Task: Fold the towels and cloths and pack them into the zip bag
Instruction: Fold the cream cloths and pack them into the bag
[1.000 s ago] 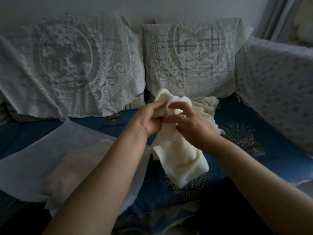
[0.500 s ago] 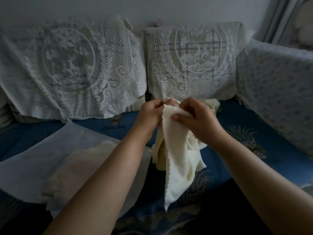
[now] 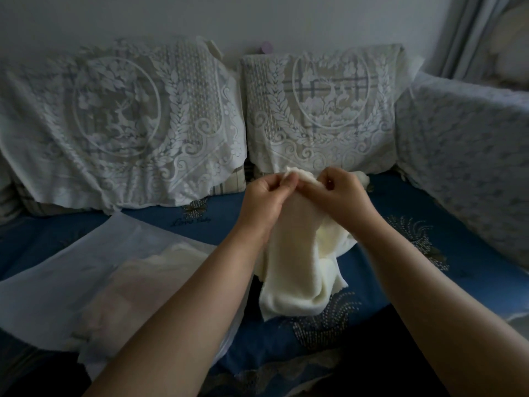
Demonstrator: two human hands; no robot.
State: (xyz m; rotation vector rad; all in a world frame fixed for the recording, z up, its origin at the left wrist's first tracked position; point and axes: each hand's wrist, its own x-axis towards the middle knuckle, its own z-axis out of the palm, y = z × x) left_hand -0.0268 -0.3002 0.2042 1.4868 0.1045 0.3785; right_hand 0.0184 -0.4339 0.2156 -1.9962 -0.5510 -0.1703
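Since a moment ago both hands, left (image 3: 264,200) and right (image 3: 342,193), have parted slightly, pinching the towel's (image 3: 297,270) top edge so it hangs straight for folding.

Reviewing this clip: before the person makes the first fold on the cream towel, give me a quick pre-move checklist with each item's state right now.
1. Left hand pinching the top edge of the cream towel: ok.
2. Right hand pinching the same edge: ok.
3. Towel hanging flat and spread: not ok, it is bunched and twisted below the hands.
4. Towel's lower end lifted clear of the blue sofa cover: cannot tell.
5. Zip bag lying beside the left arm: ok.
6. Bag mouth open: cannot tell.
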